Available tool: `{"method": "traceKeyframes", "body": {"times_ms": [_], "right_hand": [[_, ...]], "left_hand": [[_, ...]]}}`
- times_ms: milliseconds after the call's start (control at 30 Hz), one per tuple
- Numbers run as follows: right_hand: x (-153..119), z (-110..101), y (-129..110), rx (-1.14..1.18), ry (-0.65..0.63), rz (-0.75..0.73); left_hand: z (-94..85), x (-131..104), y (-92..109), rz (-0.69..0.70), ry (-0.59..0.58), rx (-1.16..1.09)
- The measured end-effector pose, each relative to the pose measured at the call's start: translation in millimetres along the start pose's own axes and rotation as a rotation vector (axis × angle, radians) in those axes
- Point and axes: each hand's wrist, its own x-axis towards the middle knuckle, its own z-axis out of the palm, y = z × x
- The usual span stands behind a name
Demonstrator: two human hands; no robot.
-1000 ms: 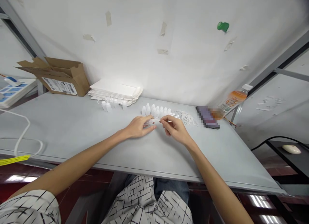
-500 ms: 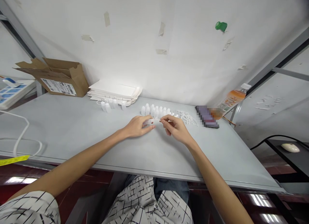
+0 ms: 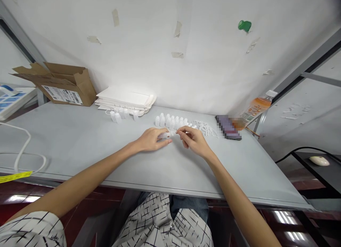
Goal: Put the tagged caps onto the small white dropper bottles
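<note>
My left hand point(image 3: 151, 140) is closed around a small translucent squeeze bottle point(image 3: 163, 135), whose neck points right toward my other hand. Thumb and index finger of my right hand point(image 3: 193, 140) pinch a tiny white plastic piece point(image 3: 174, 132) right at the bottle's neck. Its exact shape is too small to make out. Just behind my hands stands a cluster of similar small white bottles point(image 3: 172, 124). Beside them, to the right, lies a pile of thin white plastic pieces point(image 3: 206, 128).
Several bottles with tops fitted point(image 3: 117, 117) stand at left, before a stack of white sheets point(image 3: 125, 98). An opened cardboard box point(image 3: 66, 85) sits at back left. A phone point(image 3: 228, 127) and a leaning drink bottle point(image 3: 254, 110) are at right. A white cable point(image 3: 22, 147) loops over the table's left side.
The view has shifted slightly. Both hands stay almost in place, and the white piece remains at the bottle's neck between them.
</note>
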Motion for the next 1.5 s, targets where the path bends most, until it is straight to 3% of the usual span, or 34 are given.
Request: {"method": "traceKeyframes", "body": {"times_ms": [700,1000,1300,1500], "right_hand": [[-0.5,10.7,2.0,-0.231,0.001,-0.111],[-1.9,9.5,-1.6,-0.141,0.082,-0.092],[-1.5,8.1,-4.1,0.11,0.192,-0.013],[0.5,8.7,-4.3,0.217,0.083,0.092]], "left_hand": [[-1.7,-1.8,2.3,-0.036,-0.06,-0.02],[-2.1,-2.7,5.1,-0.026,-0.039,-0.035],[-3.8,-2.8,9.3,-0.065,-0.084,-0.052],[-4.7,-4.2,9.1,-0.041,-0.088,-0.107]]}}
